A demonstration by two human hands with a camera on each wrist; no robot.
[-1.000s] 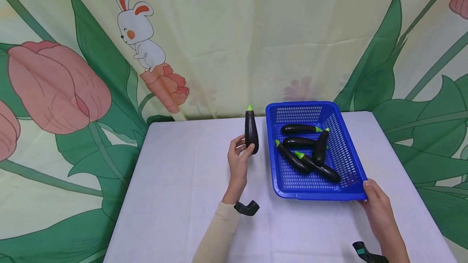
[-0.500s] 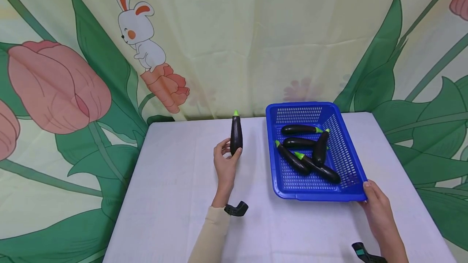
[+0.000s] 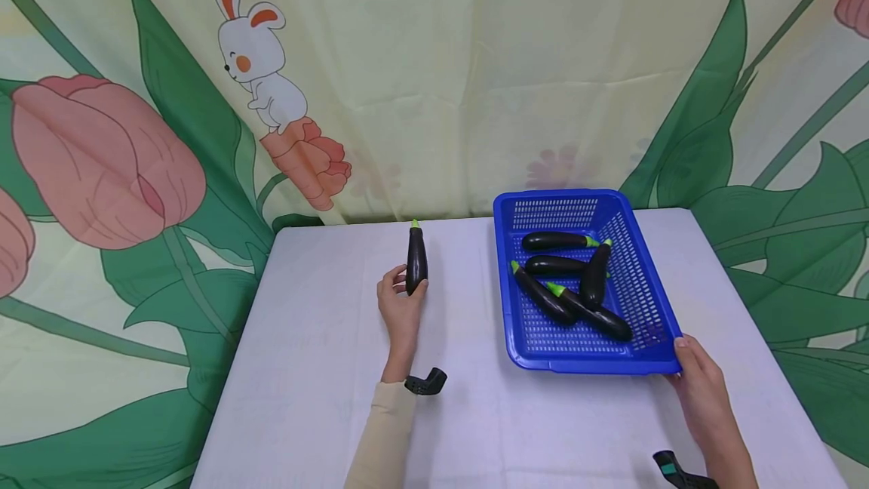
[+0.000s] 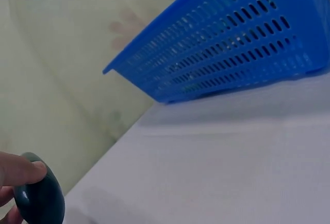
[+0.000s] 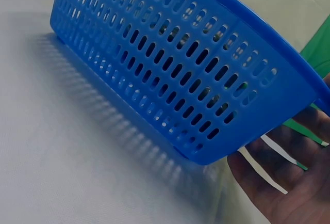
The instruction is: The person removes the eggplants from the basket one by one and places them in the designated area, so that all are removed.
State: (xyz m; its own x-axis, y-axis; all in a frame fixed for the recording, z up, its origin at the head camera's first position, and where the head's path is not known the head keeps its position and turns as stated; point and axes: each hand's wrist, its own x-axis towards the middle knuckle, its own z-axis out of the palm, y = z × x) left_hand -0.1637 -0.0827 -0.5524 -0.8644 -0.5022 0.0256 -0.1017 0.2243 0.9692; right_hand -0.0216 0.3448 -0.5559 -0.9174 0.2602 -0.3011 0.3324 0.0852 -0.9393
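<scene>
My left hand (image 3: 402, 315) holds a dark purple eggplant (image 3: 417, 256) by its lower end, thumb on one side and fingers on the other. Its green stem tip points away from me. In the left wrist view, the thumb lies across the glossy rounded end of this eggplant (image 4: 45, 201). At the near right corner of a blue plastic basket (image 3: 501, 270), my right hand (image 3: 709, 395) grips the rim. The thumb is on top, and in the right wrist view the fingers (image 5: 281, 159) reach under the rim. Several eggplants (image 3: 543, 293) lie crosswise inside the basket.
A white cloth covers the table (image 3: 319, 353). Behind it hangs a curtain (image 3: 407, 81) printed with tulips, leaves and a rabbit. Each wrist wears a black camera mount, such as the left one (image 3: 426, 382).
The left hand has moved left, away from the basket, and slightly lower in the view with the eggplant still in its grip. The basket and right hand have stayed in place.
</scene>
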